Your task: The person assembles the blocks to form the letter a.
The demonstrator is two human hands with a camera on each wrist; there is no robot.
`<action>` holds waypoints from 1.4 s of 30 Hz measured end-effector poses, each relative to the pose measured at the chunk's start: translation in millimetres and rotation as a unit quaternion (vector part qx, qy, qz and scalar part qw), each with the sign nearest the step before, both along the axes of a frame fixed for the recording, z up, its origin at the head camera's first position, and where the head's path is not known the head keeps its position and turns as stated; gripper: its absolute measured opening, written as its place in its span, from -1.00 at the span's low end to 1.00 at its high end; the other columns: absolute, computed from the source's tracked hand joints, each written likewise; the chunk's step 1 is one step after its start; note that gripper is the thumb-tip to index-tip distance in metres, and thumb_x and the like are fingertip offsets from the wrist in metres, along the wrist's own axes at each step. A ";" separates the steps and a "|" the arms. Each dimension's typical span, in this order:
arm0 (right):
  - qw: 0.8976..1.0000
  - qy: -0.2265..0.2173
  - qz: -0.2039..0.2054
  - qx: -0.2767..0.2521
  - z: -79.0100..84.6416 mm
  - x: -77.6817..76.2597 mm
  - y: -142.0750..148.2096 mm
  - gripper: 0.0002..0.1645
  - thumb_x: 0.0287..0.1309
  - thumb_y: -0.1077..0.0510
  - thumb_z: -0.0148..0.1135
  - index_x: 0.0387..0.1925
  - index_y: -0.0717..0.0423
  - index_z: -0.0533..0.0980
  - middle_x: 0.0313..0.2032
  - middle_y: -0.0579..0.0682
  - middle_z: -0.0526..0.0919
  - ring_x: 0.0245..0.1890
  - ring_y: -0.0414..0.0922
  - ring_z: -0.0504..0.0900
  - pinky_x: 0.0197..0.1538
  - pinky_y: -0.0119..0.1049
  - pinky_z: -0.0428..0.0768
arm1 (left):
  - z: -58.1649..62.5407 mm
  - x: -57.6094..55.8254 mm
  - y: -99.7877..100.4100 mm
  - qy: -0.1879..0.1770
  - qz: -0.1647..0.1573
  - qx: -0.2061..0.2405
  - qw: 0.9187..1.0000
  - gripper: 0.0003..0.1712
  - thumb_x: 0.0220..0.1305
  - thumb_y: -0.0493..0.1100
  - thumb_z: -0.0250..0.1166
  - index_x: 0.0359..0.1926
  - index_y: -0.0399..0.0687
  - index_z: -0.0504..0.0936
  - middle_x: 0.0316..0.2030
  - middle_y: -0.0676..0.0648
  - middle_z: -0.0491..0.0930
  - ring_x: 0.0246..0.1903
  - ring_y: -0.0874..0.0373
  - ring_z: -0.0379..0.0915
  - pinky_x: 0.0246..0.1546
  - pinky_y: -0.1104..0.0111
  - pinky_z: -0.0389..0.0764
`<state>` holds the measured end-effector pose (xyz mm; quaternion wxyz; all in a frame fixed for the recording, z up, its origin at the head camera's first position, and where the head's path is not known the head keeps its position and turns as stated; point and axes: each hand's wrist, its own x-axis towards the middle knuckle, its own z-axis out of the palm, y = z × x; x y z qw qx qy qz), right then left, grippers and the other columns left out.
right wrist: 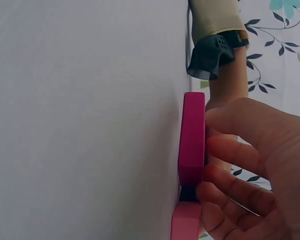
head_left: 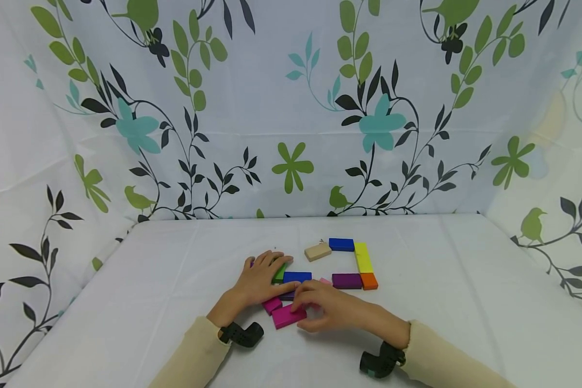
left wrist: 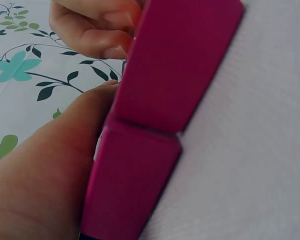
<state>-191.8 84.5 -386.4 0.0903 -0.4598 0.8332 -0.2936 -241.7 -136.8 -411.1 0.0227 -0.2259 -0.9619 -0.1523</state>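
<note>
My left hand (head_left: 259, 280) lies over a group of coloured blocks with its fingers spread. Under and beside it are a green block (head_left: 278, 274) and a blue block (head_left: 297, 277), partly covered. My right hand (head_left: 334, 306) is loosely bent over the right end of a magenta block (head_left: 287, 316). In the right wrist view its fingertips touch or nearly touch that block's upper face, without a clear pinch. A second magenta block (head_left: 272, 305) meets its left end, close to the left thumb. A pink block (right wrist: 186, 220) shows below the right fingers.
Right of the hands, a purple block (head_left: 346, 281), an orange block (head_left: 369, 281), a yellow block (head_left: 363, 257) and a blue block (head_left: 341, 244) form a bent line. A plain wooden block (head_left: 317, 251) lies left of them. All lie on a white cloth (head_left: 431, 312); patterned curtains (head_left: 252, 108) stand behind.
</note>
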 end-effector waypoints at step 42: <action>0.997 -0.051 -0.057 0.005 3.1 14.2 -10.6 -0.69 0.09 0.08 0.43 -0.14 0.09 0.61 -0.33 -0.21 0.43 -0.42 -0.38 0.39 -0.34 -0.53 0.46 | 2.4 0.7 1.4 -0.007 0.004 0.006 1.000 -0.21 0.21 0.40 0.18 0.37 0.20 0.37 0.38 -0.09 0.27 0.41 -0.16 0.04 0.31 -0.24 0.02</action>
